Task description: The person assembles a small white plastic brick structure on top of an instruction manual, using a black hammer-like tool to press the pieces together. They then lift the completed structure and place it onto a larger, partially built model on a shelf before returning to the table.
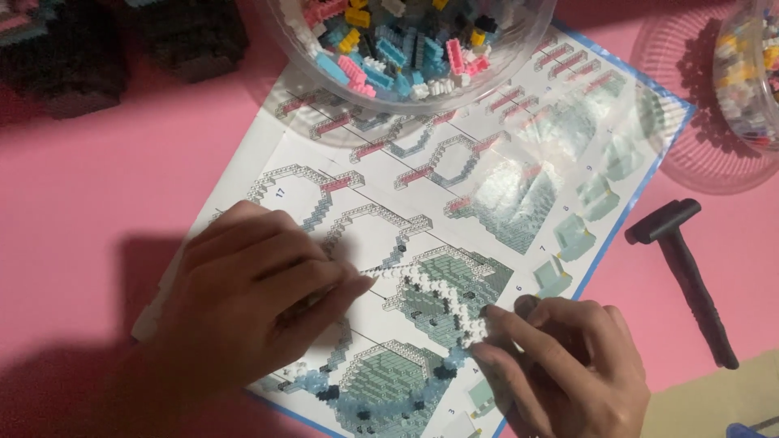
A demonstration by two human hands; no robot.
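**brickfan:** Two hands on one piece right now. Left hand point(251, 300) has its fingers curled and pinched on one end of a thin chain of white mini bricks point(430, 296), right hand point(560, 365) is pinching the other end between thumb and fingertips. The chain runs slantwise between them, just above the instruction sheet point(487, 178), partly over the printed grey-green build diagrams.

**tinyblocks:** So both hands closed on it? Is it lying on the paper or lifted?

**brickfan:** Both closed on it, yeah. Can't tell if it touches the paper, it's a bit blurry there. At the lower end near the right hand there's also some pale blue and dark brick work point(381, 397), but it blends into the printed pictures, so I can't say what's real and what's print.

**tinyblocks:** What else is around?

**brickfan:** Clear bowl point(519, 57) of loose pink, blue, yellow, white and black bricks at the top, sitting on the sheet's upper edge. Second clear bowl point(730, 146) at the far right. Small black hammer tool point(686, 268) on the pink table point(97, 178) just right of the sheet. Dark brick builds point(73, 57) in the top left corner.
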